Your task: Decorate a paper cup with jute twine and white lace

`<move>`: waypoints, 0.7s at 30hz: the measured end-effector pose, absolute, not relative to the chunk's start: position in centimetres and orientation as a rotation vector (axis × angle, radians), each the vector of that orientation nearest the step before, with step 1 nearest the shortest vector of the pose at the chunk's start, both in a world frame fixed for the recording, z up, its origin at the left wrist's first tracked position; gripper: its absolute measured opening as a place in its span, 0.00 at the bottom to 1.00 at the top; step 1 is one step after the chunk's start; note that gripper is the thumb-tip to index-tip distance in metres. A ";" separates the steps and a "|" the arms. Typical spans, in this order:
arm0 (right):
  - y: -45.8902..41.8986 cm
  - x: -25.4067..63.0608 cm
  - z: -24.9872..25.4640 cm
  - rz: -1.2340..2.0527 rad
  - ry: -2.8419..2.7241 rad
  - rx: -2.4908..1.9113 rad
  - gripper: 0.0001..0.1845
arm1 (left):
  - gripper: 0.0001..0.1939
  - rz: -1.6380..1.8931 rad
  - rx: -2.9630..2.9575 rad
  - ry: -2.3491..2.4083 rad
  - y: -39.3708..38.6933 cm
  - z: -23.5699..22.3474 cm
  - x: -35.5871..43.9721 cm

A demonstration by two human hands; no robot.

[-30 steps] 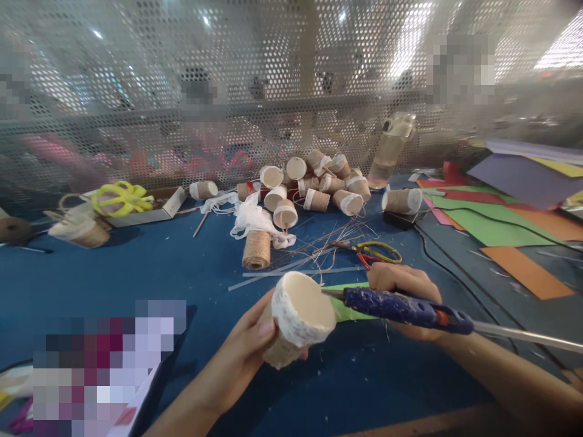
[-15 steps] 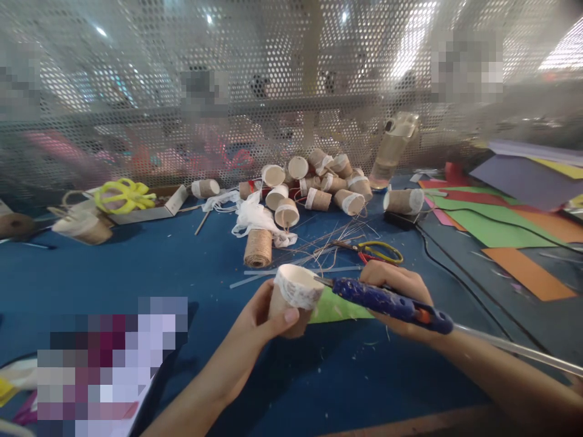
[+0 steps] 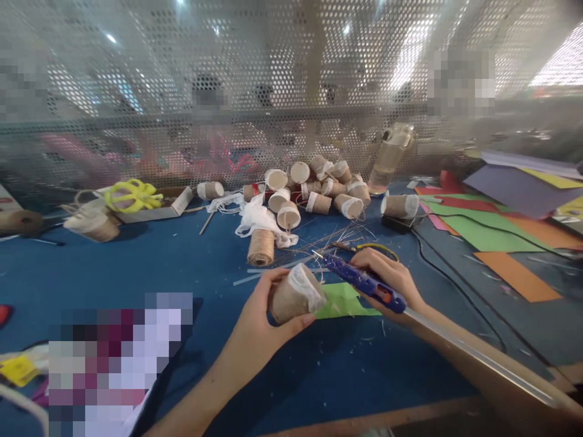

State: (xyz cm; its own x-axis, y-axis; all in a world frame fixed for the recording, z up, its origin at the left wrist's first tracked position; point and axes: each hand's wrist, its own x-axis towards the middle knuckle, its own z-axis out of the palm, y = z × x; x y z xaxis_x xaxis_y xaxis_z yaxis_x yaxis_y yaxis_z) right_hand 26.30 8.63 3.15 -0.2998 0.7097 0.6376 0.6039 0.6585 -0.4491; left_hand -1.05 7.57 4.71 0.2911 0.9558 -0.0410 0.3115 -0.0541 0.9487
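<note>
My left hand (image 3: 262, 325) is closed around a twine-wrapped paper cup (image 3: 289, 298) with white lace at its rim. The cup is tilted, its mouth turned to the right. In my right hand (image 3: 394, 282) is a blue hot glue gun (image 3: 359, 281), a long clear glue stick (image 3: 478, 352) sticking out of its back. Its metal nozzle points up and left, apart from the cup. A piece of green paper (image 3: 341, 300) lies under and between the hands. Just beyond the cup stands a spool of twine (image 3: 261, 247).
Several finished-looking twine cups (image 3: 319, 203) are heaped at the back, beside white lace (image 3: 252, 215). Scissors (image 3: 378, 249) lie partly behind my right hand. A water bottle (image 3: 392, 158), black cables (image 3: 423, 243) and coloured paper sheets (image 3: 483, 224) are to the right. A perforated screen (image 3: 291, 73) closes off the back.
The glue gun's nozzle has come away from the cup's rim, moving up and left. My left hand has tilted the cup over to the right.
</note>
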 end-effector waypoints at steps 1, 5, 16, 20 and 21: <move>8.7 26.3 3.0 0.135 -2.005 -1.034 0.02 | 0.30 0.817 1.710 1.215 7.6 4.6 -1.1; 8.9 26.5 2.8 0.071 -2.036 -1.081 0.06 | 0.29 0.872 2.086 1.201 7.6 4.1 -1.3; 8.7 28.0 4.9 -0.325 -2.372 -1.266 0.18 | 0.30 0.698 2.060 1.056 7.4 4.6 -1.5; 9.1 29.4 5.5 -0.453 -2.444 -1.359 0.16 | 0.28 0.639 1.967 1.018 6.6 4.7 -2.5; 9.3 29.8 5.7 -0.479 -2.465 -1.365 0.16 | 0.29 0.628 1.913 1.025 6.3 4.7 -2.9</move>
